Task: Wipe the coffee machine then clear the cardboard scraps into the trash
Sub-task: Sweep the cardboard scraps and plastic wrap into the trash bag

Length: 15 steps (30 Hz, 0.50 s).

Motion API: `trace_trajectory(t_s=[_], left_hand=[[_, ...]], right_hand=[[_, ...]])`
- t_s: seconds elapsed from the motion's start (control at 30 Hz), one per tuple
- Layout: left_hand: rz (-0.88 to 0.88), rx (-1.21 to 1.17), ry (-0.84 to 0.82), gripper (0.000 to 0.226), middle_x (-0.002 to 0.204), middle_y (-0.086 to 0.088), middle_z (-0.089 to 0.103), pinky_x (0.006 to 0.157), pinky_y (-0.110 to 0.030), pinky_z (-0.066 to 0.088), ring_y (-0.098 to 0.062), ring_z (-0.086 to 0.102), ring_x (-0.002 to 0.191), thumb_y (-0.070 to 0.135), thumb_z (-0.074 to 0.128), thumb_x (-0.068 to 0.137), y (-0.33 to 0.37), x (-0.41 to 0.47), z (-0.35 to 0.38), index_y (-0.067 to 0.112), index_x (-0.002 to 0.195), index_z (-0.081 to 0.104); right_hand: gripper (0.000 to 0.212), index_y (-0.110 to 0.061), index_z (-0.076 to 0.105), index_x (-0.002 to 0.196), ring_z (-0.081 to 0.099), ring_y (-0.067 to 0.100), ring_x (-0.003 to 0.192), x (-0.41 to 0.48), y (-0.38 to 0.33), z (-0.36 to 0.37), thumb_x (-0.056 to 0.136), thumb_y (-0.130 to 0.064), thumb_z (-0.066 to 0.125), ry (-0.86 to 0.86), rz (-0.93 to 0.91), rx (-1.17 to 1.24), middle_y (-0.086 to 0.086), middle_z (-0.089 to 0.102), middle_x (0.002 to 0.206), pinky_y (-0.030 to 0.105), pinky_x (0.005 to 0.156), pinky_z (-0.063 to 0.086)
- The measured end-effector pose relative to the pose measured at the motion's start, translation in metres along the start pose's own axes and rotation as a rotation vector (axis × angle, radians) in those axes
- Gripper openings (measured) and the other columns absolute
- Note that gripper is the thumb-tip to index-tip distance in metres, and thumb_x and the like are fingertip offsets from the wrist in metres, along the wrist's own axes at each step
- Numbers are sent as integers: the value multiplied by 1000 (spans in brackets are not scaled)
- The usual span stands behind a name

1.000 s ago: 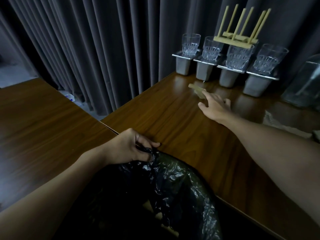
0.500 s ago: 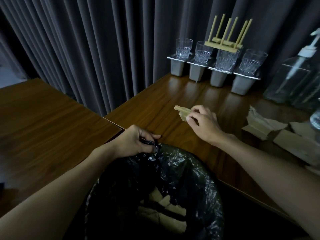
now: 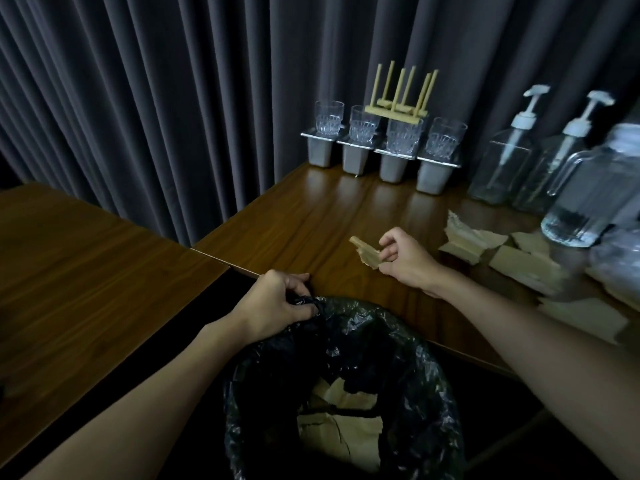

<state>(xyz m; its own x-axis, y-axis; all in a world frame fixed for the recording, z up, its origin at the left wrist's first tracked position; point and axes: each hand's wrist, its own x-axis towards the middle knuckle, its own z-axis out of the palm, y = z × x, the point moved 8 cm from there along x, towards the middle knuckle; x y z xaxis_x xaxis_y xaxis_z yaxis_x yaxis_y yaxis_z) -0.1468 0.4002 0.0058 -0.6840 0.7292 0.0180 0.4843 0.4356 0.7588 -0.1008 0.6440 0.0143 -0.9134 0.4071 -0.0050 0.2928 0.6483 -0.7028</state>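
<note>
The black trash bag (image 3: 408,344) is sitting open beside the table (image 3: 311,216), holding torn tan cardboard pieces (image 3: 341,436). The left hand (image 3: 277,303) is gripping its rim with curled fingers. The right hand (image 3: 407,263) is pinching a jagged tan cardboard scrap (image 3: 367,252) just above the table.

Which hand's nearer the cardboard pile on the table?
Right. The right hand, pinching a scrap, is beside the pile; the left hand grips the trash bag rim, farther off.
</note>
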Motion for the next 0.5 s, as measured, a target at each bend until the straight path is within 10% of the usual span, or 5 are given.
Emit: trace_trajectory(t_s=[0.17, 0.3, 0.5], left_hand=[[13, -1, 22, 10, 129, -5, 66, 106, -23, 37, -3, 47, 133, 25, 82, 79, 6, 0, 4, 17, 78, 76], [26, -15, 30, 9, 116, -2, 71, 102, -23, 41, -1, 49, 130, 23, 82, 79, 10, -1, 8, 18, 76, 76], [50, -34, 40, 10, 110, 1, 72, 100, -23, 43, 0, 51, 128, 21, 82, 79, 15, -5, 19, 16, 74, 76]], right_hand=[[12, -20, 67, 95, 54, 10, 94, -22, 7, -1, 85, -14, 70, -62, -8, -118, -2, 51, 110, 21, 74, 46], [23, -23, 65, 77, 51, 16, 102, -29, 14, 1, 85, -45, 68, 4, -29, -190, -3, 45, 109, 39, 96, 43], [25, -16, 51, 93, 52, 19, 98, -35, 16, -5, 84, -25, 72, 127, 41, -152, 2, 48, 110, 30, 76, 44]])
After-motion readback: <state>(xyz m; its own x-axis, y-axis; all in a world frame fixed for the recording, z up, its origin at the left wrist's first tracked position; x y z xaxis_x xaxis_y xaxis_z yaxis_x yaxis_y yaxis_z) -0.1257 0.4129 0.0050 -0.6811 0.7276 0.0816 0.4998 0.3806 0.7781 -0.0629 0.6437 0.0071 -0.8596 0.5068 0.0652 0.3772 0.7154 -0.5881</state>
